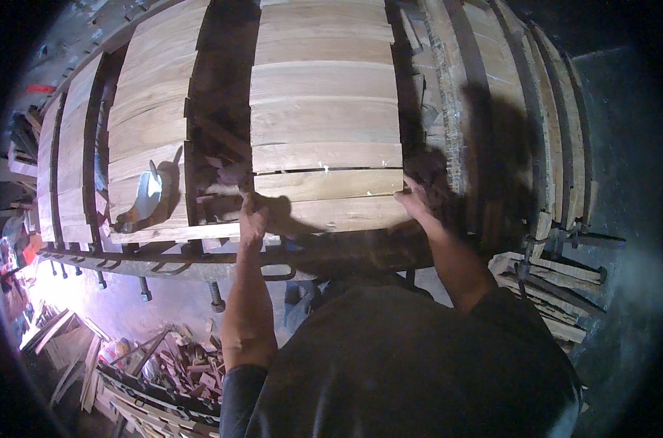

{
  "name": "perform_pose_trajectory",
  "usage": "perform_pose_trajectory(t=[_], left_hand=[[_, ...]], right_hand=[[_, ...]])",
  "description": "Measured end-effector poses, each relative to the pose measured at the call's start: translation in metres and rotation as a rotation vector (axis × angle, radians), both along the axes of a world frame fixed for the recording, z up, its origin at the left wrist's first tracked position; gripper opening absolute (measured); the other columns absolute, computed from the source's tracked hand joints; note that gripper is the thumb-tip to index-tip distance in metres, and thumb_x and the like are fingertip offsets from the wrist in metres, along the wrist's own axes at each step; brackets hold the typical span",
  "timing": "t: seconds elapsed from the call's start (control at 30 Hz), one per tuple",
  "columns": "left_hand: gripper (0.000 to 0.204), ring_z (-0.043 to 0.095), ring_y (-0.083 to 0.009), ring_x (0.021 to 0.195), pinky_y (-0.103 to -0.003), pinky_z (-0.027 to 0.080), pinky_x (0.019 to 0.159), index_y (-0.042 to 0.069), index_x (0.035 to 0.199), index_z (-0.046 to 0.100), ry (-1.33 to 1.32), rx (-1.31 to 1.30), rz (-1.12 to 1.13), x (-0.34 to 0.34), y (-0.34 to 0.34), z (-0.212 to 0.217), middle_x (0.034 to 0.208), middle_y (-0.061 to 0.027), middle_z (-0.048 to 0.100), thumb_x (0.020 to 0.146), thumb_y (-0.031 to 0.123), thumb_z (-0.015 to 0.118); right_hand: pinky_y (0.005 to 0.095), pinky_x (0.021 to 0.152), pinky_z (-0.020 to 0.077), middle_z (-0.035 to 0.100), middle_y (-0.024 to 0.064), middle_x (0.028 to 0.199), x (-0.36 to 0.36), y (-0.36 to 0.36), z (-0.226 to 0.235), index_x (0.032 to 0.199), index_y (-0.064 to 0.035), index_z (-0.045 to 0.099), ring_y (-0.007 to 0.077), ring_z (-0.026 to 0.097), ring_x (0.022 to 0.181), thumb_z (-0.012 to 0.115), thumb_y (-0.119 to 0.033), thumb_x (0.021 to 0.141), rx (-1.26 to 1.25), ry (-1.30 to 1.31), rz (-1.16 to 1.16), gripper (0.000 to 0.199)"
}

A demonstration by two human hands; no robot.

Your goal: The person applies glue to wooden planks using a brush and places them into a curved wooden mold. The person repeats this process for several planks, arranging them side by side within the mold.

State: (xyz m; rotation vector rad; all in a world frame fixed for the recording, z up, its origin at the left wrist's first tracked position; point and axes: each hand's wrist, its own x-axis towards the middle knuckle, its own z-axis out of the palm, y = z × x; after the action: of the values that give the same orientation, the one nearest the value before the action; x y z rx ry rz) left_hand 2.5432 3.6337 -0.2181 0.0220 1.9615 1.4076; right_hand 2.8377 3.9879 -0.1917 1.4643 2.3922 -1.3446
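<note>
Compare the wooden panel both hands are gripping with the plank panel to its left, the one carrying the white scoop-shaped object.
The gripped panel is wider; the left panel is narrower. The left hand and right hand grip the gripped panel's near plank at its ends, while nobody touches the left panel. The left panel carries a white scoop-shaped object; nothing lies on the gripped panel. Both are pale planks laid edge to edge on the metal clamping frame.

A woodworking shop is showing itself here: pale sawn timber boards (324, 109) are lying edge to edge at twelve o'clock, sitting in a long dark steel clamping rack (200, 263) with threaded bolts hanging below. Offcuts of reddish scrap wood (193, 361) are piling up on the floor at seven o'clock, and stacked rough planks (557, 292) are leaning at four o'clock.
</note>
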Motion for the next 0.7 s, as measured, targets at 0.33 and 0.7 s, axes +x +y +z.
perform_pose_trajectory(t=[0.33,0.7], left_hand=[[0.066,0.052,-0.0261,0.127,-0.036,0.039,0.108,-0.009,0.145,0.042,-0.015,0.091,0.028,-0.020,0.019,0.022,0.140,-0.0189,0.055,0.085,0.012,0.061],[0.078,0.039,-0.0269,0.140,-0.039,0.032,0.117,-0.007,0.153,0.024,0.089,0.257,0.128,-0.120,0.115,0.034,0.155,-0.0197,0.037,0.090,0.012,0.066]], right_hand=[[0.0372,0.098,0.0504,0.070,0.0173,0.119,-0.008,0.043,-0.012,0.122,-0.0038,0.068,0.0296,0.066,0.112,0.074,-0.029,0.083,0.092,-0.055,-0.090,0.046],[0.0317,0.103,0.0449,0.065,0.0124,0.127,-0.182,0.200,0.019,0.135,-0.0021,0.059,0.0209,0.060,0.118,0.068,-0.017,0.093,-0.091,0.196,-0.209,0.046]])
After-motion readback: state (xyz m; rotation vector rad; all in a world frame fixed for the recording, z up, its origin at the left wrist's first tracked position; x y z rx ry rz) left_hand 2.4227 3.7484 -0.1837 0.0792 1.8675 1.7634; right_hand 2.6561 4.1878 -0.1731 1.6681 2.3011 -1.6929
